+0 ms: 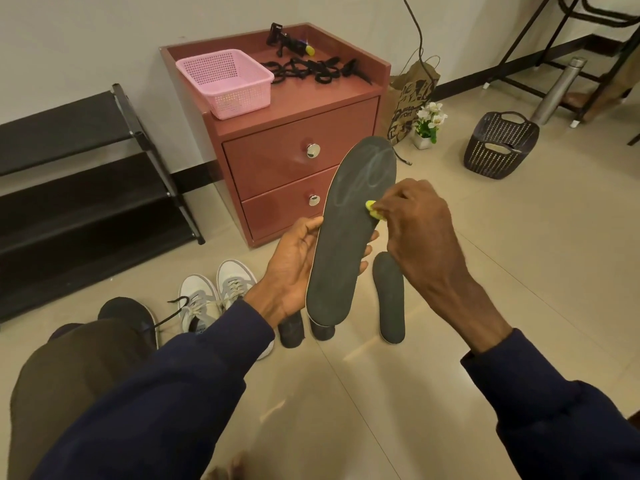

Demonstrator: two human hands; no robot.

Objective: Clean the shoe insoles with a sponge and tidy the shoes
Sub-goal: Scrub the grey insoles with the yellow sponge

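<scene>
Before the red-brown wooden cabinet (298,161), a dark insole (349,244) held nearly upright.
Long, flat, matte grey with a pale rim and faint chalky swirls near its toe; a second insole (392,303) lies on the glossy tiles (502,271) below. The left hand (294,268) grips the raised one at mid-length, thumb on one edge, fingers curled round the other; the right hand (419,233) pinches a small yellow-green sponge (371,207) against its right edge.
</scene>
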